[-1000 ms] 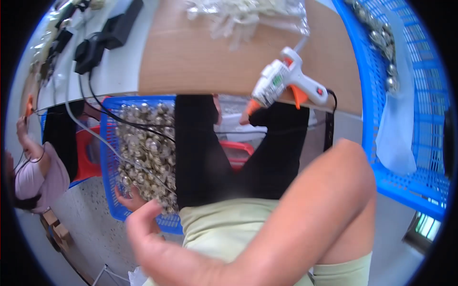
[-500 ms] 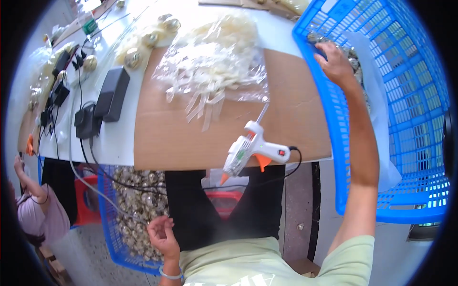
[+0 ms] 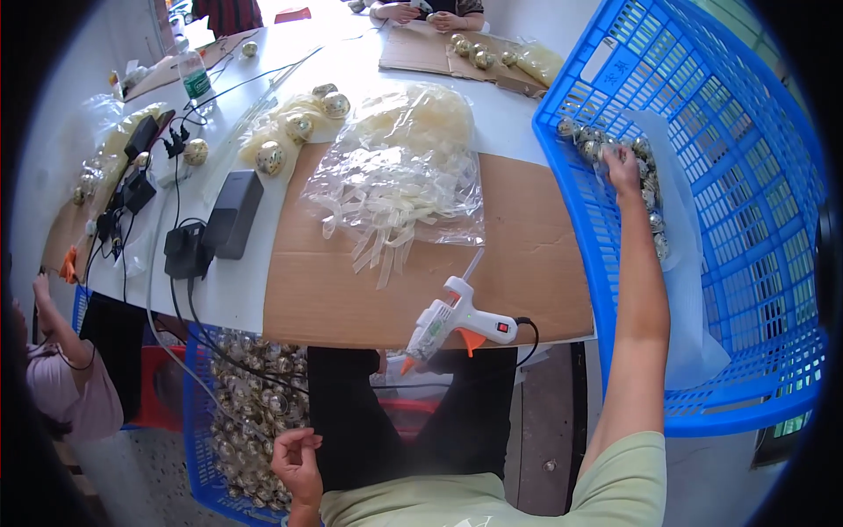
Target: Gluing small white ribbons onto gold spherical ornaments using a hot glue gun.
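Just beside right fingers (image 3: 612, 158), shiny balls (image 3: 589, 146).

I wear a pale yellow-green shirt (image 3: 421, 505) of soft, plain-looking cloth, its lower part gathered in shallow folds at my waist. A bit of white print (image 3: 474, 522) shows on it at the bottom edge, too cut off to make out. My right sleeve (image 3: 628, 465) is short and the same light green, ending above the elbow. My trousers (image 3: 342, 422) are solid black, matte and dark enough to hide any seams. My left hand (image 3: 299, 461) and right hand (image 3: 622, 167) are bare.
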`<state>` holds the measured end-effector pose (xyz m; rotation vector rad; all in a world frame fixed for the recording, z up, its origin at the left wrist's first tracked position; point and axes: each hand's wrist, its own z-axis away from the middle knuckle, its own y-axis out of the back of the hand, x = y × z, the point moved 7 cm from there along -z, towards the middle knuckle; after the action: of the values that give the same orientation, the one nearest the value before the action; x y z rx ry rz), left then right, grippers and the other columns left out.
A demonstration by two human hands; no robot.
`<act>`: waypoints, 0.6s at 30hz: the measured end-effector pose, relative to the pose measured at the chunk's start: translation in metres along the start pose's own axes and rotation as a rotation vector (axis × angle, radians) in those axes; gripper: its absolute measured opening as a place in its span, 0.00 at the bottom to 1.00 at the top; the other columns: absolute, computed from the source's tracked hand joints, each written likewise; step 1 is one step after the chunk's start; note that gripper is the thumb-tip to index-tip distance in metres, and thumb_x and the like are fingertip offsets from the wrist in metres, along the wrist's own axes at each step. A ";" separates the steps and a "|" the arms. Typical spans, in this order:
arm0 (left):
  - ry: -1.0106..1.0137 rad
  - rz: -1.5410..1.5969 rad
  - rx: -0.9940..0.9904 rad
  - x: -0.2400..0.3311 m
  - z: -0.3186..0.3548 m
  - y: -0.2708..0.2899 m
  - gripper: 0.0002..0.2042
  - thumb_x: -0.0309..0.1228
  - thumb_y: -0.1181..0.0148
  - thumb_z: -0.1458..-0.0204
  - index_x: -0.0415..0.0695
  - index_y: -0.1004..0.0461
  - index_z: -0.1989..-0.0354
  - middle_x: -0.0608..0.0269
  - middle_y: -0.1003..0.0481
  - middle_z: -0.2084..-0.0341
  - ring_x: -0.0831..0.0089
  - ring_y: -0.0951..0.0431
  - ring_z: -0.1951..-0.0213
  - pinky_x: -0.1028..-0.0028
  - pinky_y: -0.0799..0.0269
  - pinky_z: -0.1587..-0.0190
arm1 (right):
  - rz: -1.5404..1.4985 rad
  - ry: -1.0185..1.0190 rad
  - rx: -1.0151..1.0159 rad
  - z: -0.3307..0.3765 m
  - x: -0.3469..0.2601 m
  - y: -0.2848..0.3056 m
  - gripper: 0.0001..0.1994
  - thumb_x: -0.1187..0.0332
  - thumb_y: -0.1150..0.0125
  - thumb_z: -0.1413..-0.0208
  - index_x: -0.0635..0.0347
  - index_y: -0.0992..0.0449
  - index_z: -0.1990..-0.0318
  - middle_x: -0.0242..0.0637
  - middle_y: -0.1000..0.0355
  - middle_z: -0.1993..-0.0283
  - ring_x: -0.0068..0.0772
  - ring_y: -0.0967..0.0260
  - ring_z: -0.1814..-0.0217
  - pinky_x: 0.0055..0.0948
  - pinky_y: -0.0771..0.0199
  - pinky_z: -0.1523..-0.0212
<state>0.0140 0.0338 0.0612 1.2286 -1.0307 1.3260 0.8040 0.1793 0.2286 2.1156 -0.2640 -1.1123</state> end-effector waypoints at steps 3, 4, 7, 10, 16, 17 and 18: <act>-0.203 0.014 -0.036 0.038 -0.008 0.005 0.04 0.16 0.44 0.39 0.38 0.28 0.59 0.60 0.24 0.64 0.76 0.22 0.64 0.78 0.25 0.61 | -0.759 -0.100 -0.436 0.084 -0.133 -0.007 0.21 0.48 0.38 0.38 0.54 0.24 0.49 0.32 0.22 0.59 0.24 0.24 0.64 0.22 0.23 0.63; -0.277 0.050 -0.058 0.046 -0.011 0.008 0.05 0.15 0.45 0.40 0.38 0.28 0.59 0.57 0.25 0.61 0.74 0.22 0.61 0.77 0.23 0.60 | -0.805 -0.081 -0.544 0.117 -0.172 -0.006 0.21 0.49 0.40 0.36 0.56 0.24 0.48 0.33 0.22 0.59 0.25 0.24 0.64 0.23 0.23 0.63; -0.485 0.118 -0.108 0.078 -0.017 0.014 0.08 0.11 0.45 0.43 0.36 0.28 0.58 0.51 0.27 0.55 0.65 0.24 0.51 0.73 0.21 0.55 | -0.891 0.111 -0.939 0.233 -0.270 -0.009 0.19 0.52 0.46 0.32 0.59 0.25 0.47 0.36 0.21 0.58 0.27 0.22 0.63 0.25 0.23 0.63; -0.685 0.092 -0.191 0.103 -0.020 0.023 0.14 0.11 0.42 0.46 0.34 0.29 0.52 0.46 0.28 0.50 0.58 0.26 0.46 0.68 0.21 0.49 | -0.765 0.187 -1.246 0.372 -0.333 -0.012 0.19 0.56 0.47 0.31 0.62 0.28 0.45 0.38 0.22 0.57 0.27 0.21 0.59 0.25 0.23 0.63; -0.557 0.277 -0.449 0.114 -0.012 0.047 0.39 0.17 0.28 0.57 0.35 0.39 0.34 0.36 0.39 0.34 0.45 0.39 0.31 0.61 0.29 0.39 | -0.600 0.173 -1.724 0.591 -0.351 -0.028 0.20 0.65 0.37 0.36 0.65 0.37 0.44 0.38 0.28 0.53 0.21 0.29 0.53 0.23 0.28 0.57; -0.527 0.190 -0.509 0.106 -0.010 0.053 0.39 0.17 0.27 0.58 0.36 0.38 0.34 0.37 0.39 0.34 0.47 0.38 0.31 0.60 0.31 0.38 | -0.527 0.170 -1.780 0.608 -0.347 -0.031 0.21 0.67 0.37 0.36 0.65 0.38 0.42 0.40 0.29 0.46 0.24 0.30 0.45 0.24 0.29 0.45; -0.576 0.191 -0.573 0.096 -0.009 0.056 0.38 0.16 0.28 0.59 0.36 0.36 0.35 0.38 0.38 0.34 0.48 0.36 0.32 0.61 0.31 0.37 | -0.516 0.229 -1.747 0.622 -0.341 -0.038 0.22 0.67 0.36 0.37 0.65 0.38 0.42 0.40 0.28 0.48 0.25 0.29 0.46 0.24 0.28 0.48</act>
<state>-0.0395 0.0473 0.1584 1.0932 -1.8242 0.7175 0.1058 0.0574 0.1898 0.6371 1.0537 -0.7392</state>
